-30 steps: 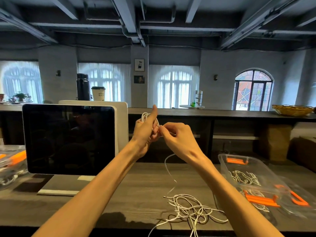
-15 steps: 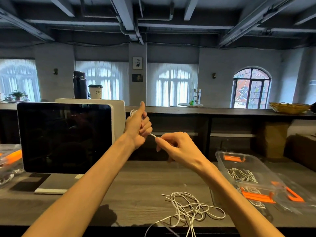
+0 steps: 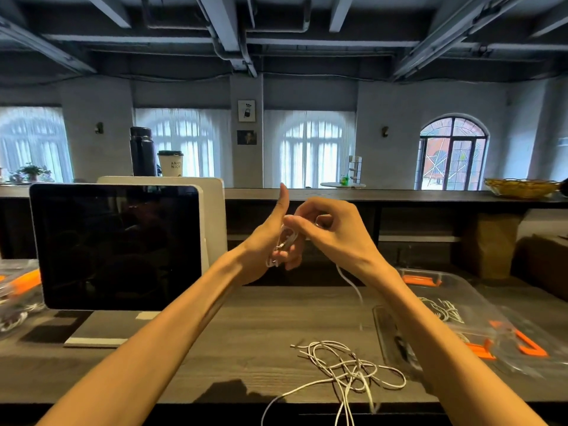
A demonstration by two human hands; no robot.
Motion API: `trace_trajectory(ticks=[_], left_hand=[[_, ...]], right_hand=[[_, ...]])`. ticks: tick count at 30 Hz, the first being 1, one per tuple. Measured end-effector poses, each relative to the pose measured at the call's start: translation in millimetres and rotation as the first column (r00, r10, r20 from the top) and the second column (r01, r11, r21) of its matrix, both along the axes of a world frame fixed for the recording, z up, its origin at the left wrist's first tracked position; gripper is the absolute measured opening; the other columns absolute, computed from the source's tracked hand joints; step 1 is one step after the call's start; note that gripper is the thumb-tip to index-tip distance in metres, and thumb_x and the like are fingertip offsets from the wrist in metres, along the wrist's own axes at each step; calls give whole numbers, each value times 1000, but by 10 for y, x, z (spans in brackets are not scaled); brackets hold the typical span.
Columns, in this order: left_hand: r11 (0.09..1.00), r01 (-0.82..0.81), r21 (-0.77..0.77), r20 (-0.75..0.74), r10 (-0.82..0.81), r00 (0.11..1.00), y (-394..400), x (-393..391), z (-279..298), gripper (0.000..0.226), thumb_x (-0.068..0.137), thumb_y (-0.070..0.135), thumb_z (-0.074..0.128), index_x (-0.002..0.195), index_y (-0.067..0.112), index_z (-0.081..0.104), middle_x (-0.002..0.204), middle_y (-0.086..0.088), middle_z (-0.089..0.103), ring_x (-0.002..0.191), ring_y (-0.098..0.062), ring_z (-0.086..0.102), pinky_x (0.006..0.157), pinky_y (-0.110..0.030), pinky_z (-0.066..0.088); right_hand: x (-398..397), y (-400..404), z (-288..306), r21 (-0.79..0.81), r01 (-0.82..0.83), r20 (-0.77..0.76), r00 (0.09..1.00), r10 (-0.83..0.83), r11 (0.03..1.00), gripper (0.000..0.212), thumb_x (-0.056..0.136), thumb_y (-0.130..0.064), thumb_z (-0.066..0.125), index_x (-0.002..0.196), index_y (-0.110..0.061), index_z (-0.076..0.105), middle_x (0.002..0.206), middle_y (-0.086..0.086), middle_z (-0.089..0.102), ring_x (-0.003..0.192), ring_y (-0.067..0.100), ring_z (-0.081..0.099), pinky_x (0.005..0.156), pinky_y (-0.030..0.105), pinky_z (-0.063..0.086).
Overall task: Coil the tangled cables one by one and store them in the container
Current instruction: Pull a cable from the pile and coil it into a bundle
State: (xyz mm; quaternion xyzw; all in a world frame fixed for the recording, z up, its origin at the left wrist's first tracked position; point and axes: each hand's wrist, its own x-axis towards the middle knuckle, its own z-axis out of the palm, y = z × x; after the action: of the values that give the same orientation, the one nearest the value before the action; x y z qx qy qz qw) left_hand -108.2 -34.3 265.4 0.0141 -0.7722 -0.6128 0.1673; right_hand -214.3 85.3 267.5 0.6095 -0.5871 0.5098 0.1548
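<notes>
My left hand (image 3: 270, 241) is raised above the table with its thumb up, and loops of a white cable (image 3: 281, 247) are wound around its fingers. My right hand (image 3: 332, 232) pinches the same cable right beside the left hand. The cable's free end (image 3: 350, 281) hangs down from my right hand toward the table. A tangle of white cables (image 3: 347, 367) lies on the table near the front edge. To the right stands a clear plastic container (image 3: 430, 290) with orange latches, holding coiled white cables (image 3: 442, 310).
A dark-screened monitor (image 3: 116, 244) stands on the table at the left. Another clear container with orange parts (image 3: 18, 290) sits at the far left edge. The clear lid (image 3: 528, 342) lies to the right of the container. A raised shelf runs behind the table.
My right hand has swung from lower right up against my left hand, carrying the cable around the left fingers. More cable has left the table, and the free end hangs shorter.
</notes>
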Motion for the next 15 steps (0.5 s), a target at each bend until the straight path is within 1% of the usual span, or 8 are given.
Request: trace_trajectory(ticks=[2, 5, 6, 8, 10, 11, 13, 15], left_hand=[[980, 153, 125, 21, -157, 987, -14, 37, -43, 81, 85, 85, 17, 51, 16, 44, 47, 0, 33, 42, -11, 26, 46, -21, 31], [953, 231, 195, -26, -230, 973, -87, 52, -125, 71, 80, 73, 60, 64, 14, 23, 51, -1, 24, 43, -13, 17, 43, -25, 17], [949, 239, 207, -61, -231, 971, -92, 50, -134, 68, 81, 64, 68, 64, 15, 23, 50, -1, 24, 42, -13, 18, 44, -26, 16], [915, 234, 329, -167, -188, 968, -119, 10, -127, 59, 92, 52, 63, 56, 16, 33, 44, 2, 31, 36, -10, 25, 40, -22, 19], [868, 130, 479, -225, -22, 974, -173, -43, -90, 54, 98, 47, 57, 57, 15, 43, 44, 2, 36, 35, -8, 33, 39, -18, 24], [869, 21, 494, -220, 102, 970, -200, -68, -79, 52, 98, 49, 57, 60, 15, 47, 47, 0, 39, 37, -8, 38, 40, -17, 29], [885, -242, 397, -185, 336, 923, -204, -126, -104, 48, 97, 53, 55, 73, 11, 58, 57, -7, 57, 49, -15, 59, 48, -21, 48], [854, -424, 302, -182, 488, 854, -174, -191, -160, 51, 99, 51, 51, 89, 4, 66, 77, -14, 73, 71, -22, 75, 63, -31, 62]], right_hand=[[-25, 5, -7, -30, 7, 66, 998, -5, 1000, 28, 84, -42, 80, 93, -16, 72, 80, -3, 71, 77, 14, 70, 69, 30, 61], [-37, 35, -14, 13, -60, 213, 976, 56, 998, 32, 83, -45, 77, 91, -15, 72, 74, -3, 70, 67, 8, 66, 57, 19, 51], [-43, 49, -28, 37, -115, 288, 952, 100, 993, 32, 85, -46, 75, 91, -14, 72, 71, -3, 67, 60, 6, 61, 53, 18, 46], [-88, 65, -82, 60, -217, 462, 871, 165, 974, 34, 90, -44, 71, 94, -10, 72, 64, -3, 59, 53, 7, 48, 48, 19, 37], [-155, 62, -175, 88, -216, 531, 836, 137, 972, 32, 98, -39, 66, 96, -8, 72, 63, -1, 51, 51, 9, 42, 46, 20, 33], [-177, 56, -234, 105, -194, 528, 842, 110, 975, 31, 101, -36, 62, 96, -7, 72, 62, 0, 50, 51, 9, 41, 45, 20, 32], [-162, 32, -343, 126, -135, 480, 875, 59, 983, 32, 104, -34, 58, 93, -9, 74, 62, -1, 51, 52, 8, 44, 47, 20, 34], [-93, -10, -406, 143, -27, 357, 934, -26, 989, 31, 104, -36, 56, 90, -16, 75, 65, -8, 58, 57, 2, 52, 54, 15, 40]])
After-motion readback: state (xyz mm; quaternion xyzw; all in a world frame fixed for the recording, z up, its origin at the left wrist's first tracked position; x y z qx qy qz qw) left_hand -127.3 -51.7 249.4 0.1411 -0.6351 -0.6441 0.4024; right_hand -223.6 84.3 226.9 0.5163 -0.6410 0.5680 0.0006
